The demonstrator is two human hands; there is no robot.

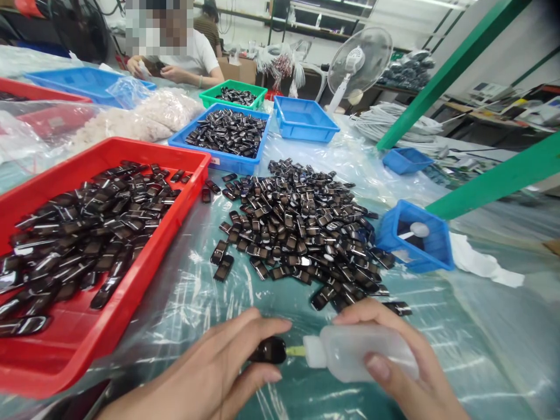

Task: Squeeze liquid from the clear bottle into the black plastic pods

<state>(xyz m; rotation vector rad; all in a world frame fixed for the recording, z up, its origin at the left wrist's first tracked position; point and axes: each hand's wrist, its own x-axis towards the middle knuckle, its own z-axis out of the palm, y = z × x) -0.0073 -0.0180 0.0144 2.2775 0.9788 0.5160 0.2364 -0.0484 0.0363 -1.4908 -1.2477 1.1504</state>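
Between the thumb and fingers of my left hand (219, 361) is a small glossy black plastic piece (272, 350), partly covered by the fingers. My right hand (406, 356) grips a translucent white squeeze bottle (356, 352) lying sideways. The bottle's thin yellowish tip (296, 351) points left and meets, or nearly meets, the end of the black piece. Just beyond both hands, a large pile of similar dark pieces (301, 224) lies on the plastic-covered table (192, 303).
At left stands a red tray (161, 245) of dark pieces. Behind are a filled blue tray (219, 160), a green tray (234, 104) and another blue tray (306, 119). A blue bin (431, 251) with a white spoon sits right, near green posts (503, 175). A person (196, 61) sits opposite.
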